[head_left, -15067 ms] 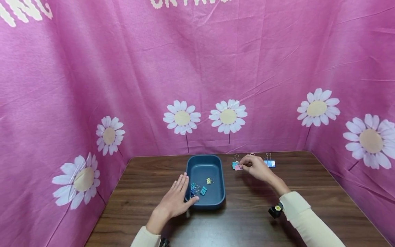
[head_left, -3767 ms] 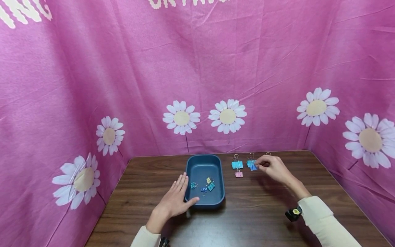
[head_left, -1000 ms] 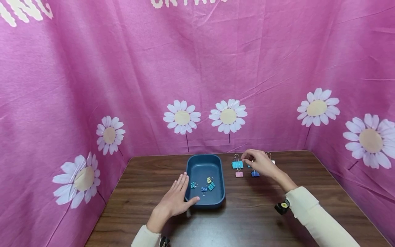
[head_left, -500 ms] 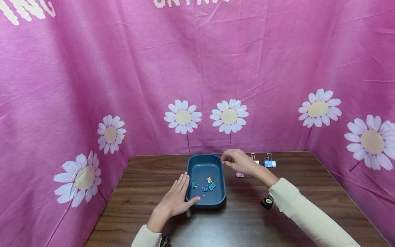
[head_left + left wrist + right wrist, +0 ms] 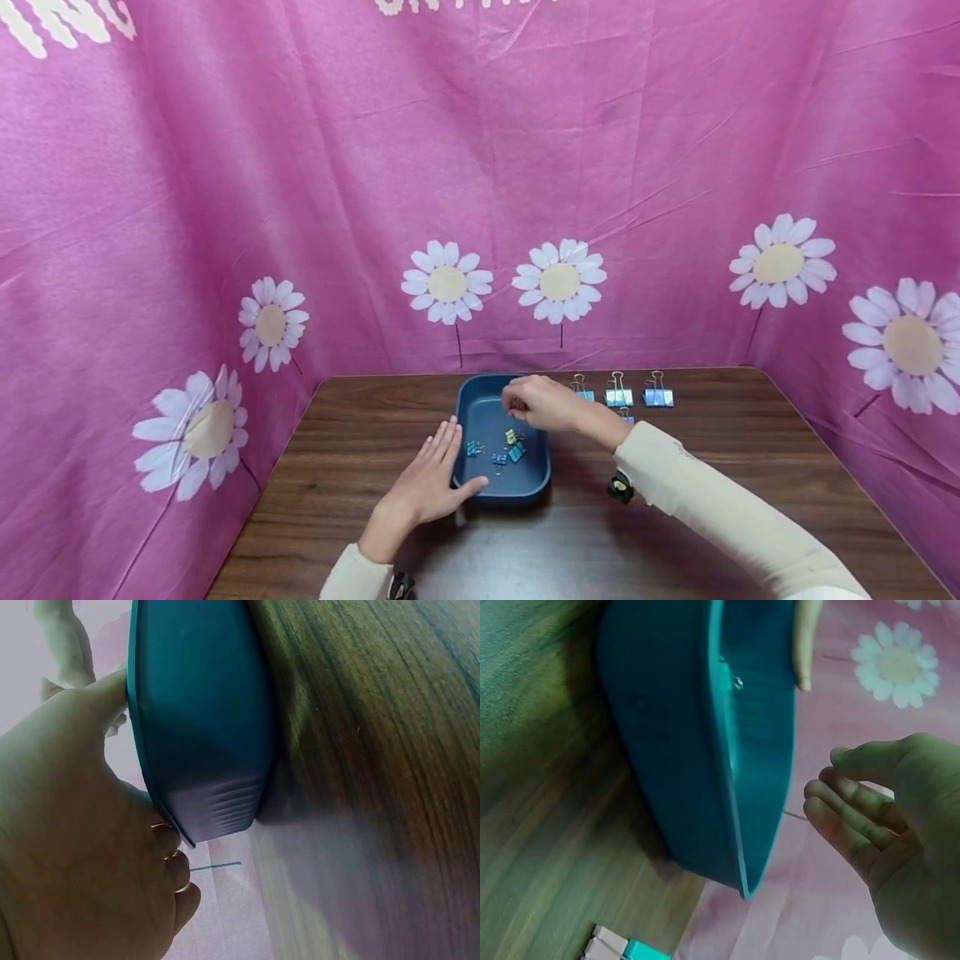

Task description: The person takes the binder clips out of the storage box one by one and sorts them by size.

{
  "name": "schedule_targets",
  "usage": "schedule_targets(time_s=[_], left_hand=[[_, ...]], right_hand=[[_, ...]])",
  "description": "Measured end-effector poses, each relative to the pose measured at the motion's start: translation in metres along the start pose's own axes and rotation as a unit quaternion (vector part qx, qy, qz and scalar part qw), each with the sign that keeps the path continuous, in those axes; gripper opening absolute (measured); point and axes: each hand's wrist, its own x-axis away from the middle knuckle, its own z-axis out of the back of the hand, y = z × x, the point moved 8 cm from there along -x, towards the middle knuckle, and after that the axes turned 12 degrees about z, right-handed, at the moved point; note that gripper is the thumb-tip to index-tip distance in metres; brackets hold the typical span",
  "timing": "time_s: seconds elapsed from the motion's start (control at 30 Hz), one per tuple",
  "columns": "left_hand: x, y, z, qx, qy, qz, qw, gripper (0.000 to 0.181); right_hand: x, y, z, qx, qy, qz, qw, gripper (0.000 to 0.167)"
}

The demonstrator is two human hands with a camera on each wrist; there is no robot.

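A dark blue tray (image 5: 483, 414) holds several small binder clips: a yellow clip (image 5: 513, 436), a blue clip (image 5: 499, 458), a teal clip (image 5: 475, 449) and another teal clip (image 5: 517, 452). My left hand (image 5: 423, 483) rests on the tray's left rim with its fingers straight. Over the tray's far right part hovers my right hand (image 5: 547, 404). In the right wrist view its fingers (image 5: 847, 814) are loosely bent, with nothing between them, apart from the tray wall (image 5: 667, 750).
Right of the tray, larger binder clips stand in a back row: a teal clip (image 5: 586, 396), a light blue clip (image 5: 618, 397) and a blue clip (image 5: 658, 398). A small blue clip (image 5: 627, 420) lies in front. The right wrist view shows a pink clip (image 5: 604, 946).
The small pink and blue clips now lie in front of larger ones; my right hand earlier held each. Within the last second it has moved left over the tray. My left hand stays put.
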Motion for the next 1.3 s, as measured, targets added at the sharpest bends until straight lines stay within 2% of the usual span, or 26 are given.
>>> schedule_targets(time_s=[0.17, 0.37, 0.63, 1.03, 1.3], left_hand=[[0.0, 0.001, 0.0, 0.001, -0.004, 0.0, 1.0, 0.099], [0.0, 0.001, 0.002, -0.004, -0.007, 0.0, 1.0, 0.098], [0.0, 0.0, 0.002, 0.002, -0.016, 0.004, 0.9999, 0.098], [-0.001, -0.001, -0.001, 0.0, -0.013, 0.005, 0.9999, 0.098], [-0.001, -0.001, -0.002, 0.002, -0.013, 0.005, 0.9999, 0.101]], right_hand=[[-0.004, -0.006, -0.023, 0.021, -0.059, 0.012, 0.998, 0.011], [-0.001, -0.009, -0.049, 0.043, -0.127, 0.011, 0.9909, 0.023], [0.008, -0.009, -0.076, 0.033, -0.176, -0.013, 0.9837, 0.028], [0.011, -0.006, -0.082, 0.044, -0.173, -0.016, 0.9838, 0.016], [0.011, -0.003, -0.083, 0.019, -0.139, -0.012, 0.99, 0.018]])
